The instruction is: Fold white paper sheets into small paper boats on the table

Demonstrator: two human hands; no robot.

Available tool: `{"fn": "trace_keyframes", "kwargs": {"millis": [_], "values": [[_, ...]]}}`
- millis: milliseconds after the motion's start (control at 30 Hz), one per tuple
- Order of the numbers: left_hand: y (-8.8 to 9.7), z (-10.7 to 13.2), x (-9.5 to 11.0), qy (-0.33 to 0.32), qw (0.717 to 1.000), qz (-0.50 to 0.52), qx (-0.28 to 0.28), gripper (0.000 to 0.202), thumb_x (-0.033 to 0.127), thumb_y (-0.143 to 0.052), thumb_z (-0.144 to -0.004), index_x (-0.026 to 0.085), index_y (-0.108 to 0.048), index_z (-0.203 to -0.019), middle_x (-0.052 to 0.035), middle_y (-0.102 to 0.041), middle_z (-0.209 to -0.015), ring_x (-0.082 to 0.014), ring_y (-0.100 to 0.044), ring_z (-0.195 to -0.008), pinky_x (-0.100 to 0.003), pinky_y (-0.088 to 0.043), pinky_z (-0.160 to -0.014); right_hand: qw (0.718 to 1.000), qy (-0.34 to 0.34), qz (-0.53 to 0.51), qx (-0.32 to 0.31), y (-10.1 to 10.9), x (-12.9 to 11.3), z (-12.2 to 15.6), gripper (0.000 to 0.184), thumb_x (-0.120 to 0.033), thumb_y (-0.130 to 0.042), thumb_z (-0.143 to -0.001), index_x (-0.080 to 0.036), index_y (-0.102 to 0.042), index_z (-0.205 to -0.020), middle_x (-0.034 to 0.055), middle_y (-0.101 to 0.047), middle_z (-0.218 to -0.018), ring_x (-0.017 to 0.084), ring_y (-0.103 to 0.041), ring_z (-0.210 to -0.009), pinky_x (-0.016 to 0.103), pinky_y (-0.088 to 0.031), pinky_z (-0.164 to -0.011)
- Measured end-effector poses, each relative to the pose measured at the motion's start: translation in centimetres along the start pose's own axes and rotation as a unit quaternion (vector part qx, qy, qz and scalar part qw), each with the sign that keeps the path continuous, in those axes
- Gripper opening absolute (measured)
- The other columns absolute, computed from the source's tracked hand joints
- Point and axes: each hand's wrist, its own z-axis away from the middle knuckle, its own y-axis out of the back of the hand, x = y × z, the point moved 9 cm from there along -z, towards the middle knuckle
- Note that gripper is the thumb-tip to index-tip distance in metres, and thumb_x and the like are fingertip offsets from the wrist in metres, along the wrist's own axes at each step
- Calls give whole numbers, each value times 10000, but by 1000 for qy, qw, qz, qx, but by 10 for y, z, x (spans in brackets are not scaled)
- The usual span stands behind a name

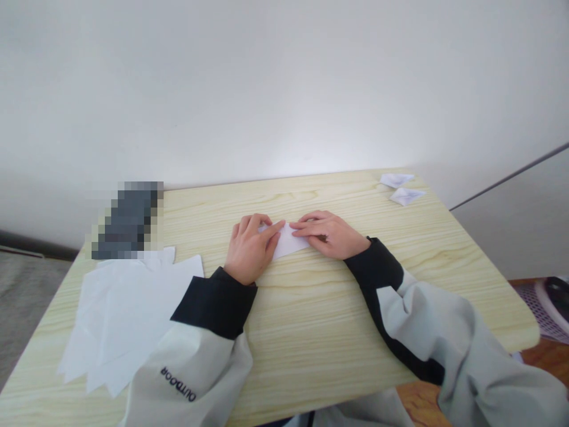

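Note:
A small folded piece of white paper lies on the table between my two hands. My left hand grips its left part, with thumb and index finger pressed on the paper near the top edge. On the other side, my right hand holds the right part, its index finger reaching over the upper edge and its thumb lower down. The fingers cover both ends of the paper, so its full shape is hidden.
Loose white sheets overlap at the table's left, below a dark pixelated object. Two folded white paper pieces lie at the far right corner. A white wall rises behind the wood-grain table. A pink basket stands beyond the right edge.

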Motion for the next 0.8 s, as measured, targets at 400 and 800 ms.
{"fn": "trace_keyframes", "kwargs": {"millis": [400,800], "values": [[4,-1,7,-13,998,-54,-2,316,298,-471,-912,290,-636,-1181,-70,-608,-1090,-264,-503,-1026,-423,-407,-870,997,-28,67,-12,-1,-6,-4,303,-113,-529,-801,-225,-728,-1000,9,-700,-1128,210,-607,-1045,391,-468,-883],[8,0,11,6,998,-59,19,279,321,-497,-902,298,-667,-1123,-67,-616,-1067,-274,-519,-1027,-435,-424,-869,987,-54,142,45,13,-14,-1,222,-189,-498,-840,-197,-720,-831,39,-738,-807,201,-603,-837,374,-395,-836]]}}
